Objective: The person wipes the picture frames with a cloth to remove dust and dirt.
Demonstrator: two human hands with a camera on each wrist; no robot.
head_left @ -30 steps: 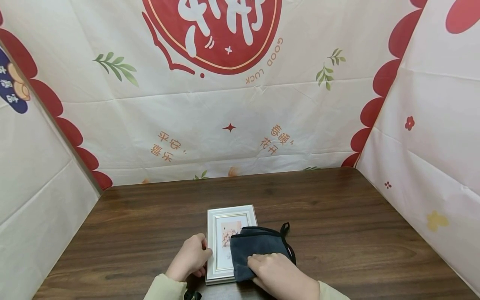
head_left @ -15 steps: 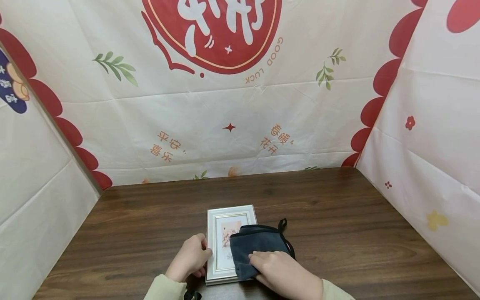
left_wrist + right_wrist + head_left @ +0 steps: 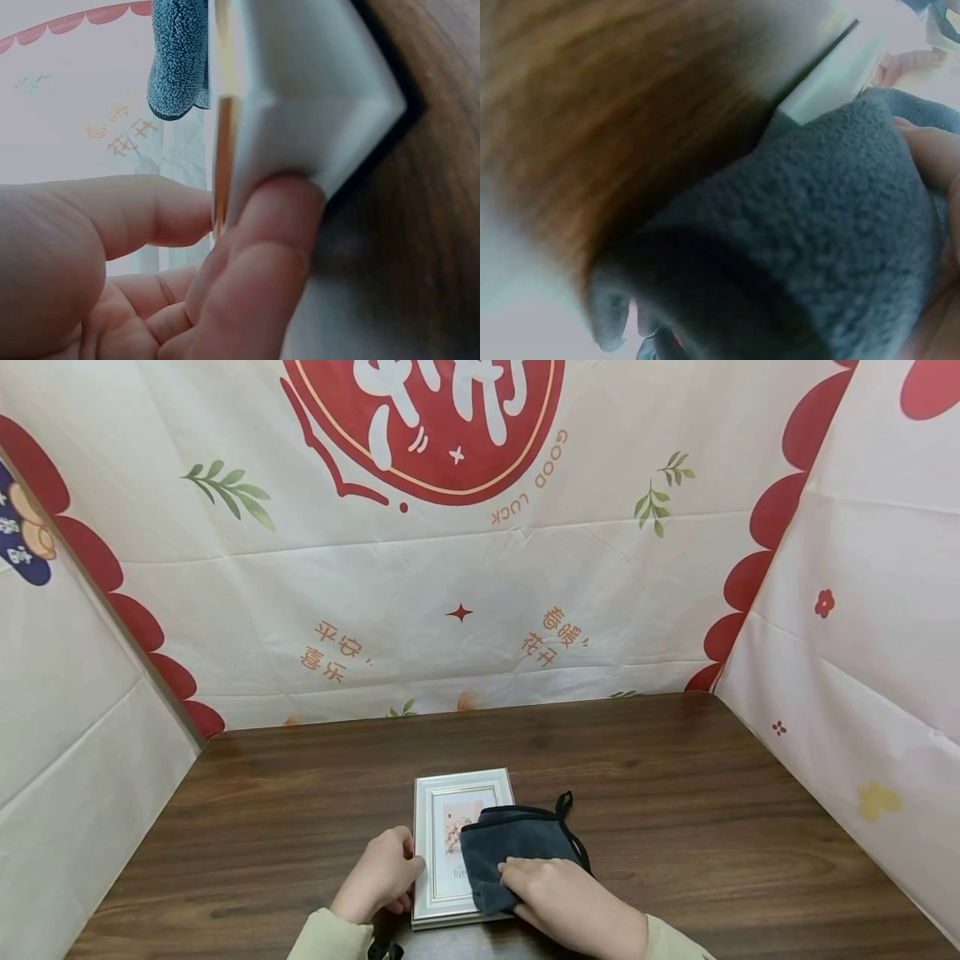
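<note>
the table (image 3: 285, 802) bears a white frame (image 3: 450, 860), face up on its near side. a dark cloth (image 3: 513, 850) overlaps the frame's near right part. your right hand (image 3: 567, 899) grasps the cloth, fingertips seemingly buried; your left hand (image 3: 381, 872) pinches the frame's left edge.

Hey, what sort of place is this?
Probably an indoor booth: white printed cloth sheets hang behind and on both sides of a brown wood-grain table bearing a white rectangular picture frame.
</note>
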